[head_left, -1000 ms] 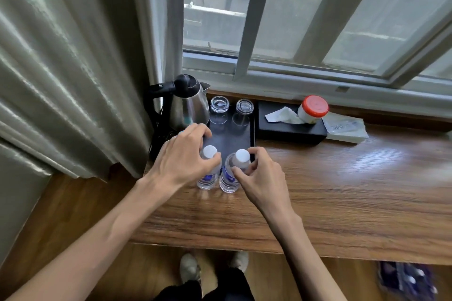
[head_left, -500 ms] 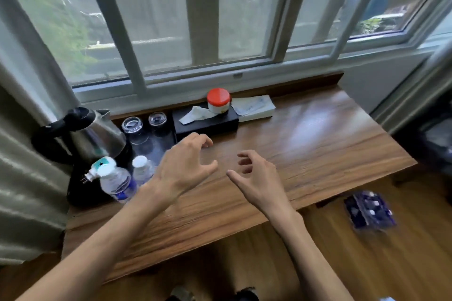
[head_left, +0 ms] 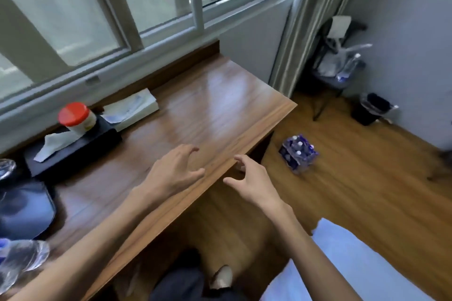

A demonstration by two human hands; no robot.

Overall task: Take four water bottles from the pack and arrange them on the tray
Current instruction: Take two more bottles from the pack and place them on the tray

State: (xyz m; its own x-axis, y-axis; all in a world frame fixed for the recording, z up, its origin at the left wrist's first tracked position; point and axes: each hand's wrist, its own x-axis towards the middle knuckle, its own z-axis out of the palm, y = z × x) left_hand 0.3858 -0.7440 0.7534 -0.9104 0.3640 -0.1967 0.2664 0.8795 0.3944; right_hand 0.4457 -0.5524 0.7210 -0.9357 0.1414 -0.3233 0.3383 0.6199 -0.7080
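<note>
The pack of water bottles (head_left: 298, 152), wrapped in blue plastic with white caps showing, lies on the wooden floor to the right of the table. The dark tray (head_left: 27, 208) sits at the table's left edge, partly cut off. One clear water bottle (head_left: 20, 258) with a blue label shows at the lower left, blurred. My left hand (head_left: 173, 170) hovers over the table near its front edge, empty with fingers spread. My right hand (head_left: 252, 179) is past the table edge above the floor, empty and open, well short of the pack.
A wooden table (head_left: 208, 110) runs under the window. On it are a black tissue box (head_left: 80, 146), a red-lidded jar (head_left: 77, 117) and a white paper pad (head_left: 133, 109). A black bin (head_left: 371, 109) and a chair with bags (head_left: 337, 63) stand in the right corner.
Both hands let go of the two bottles standing at the tray and pulled away empty. The view swung right, bringing the pack on the floor into sight.
</note>
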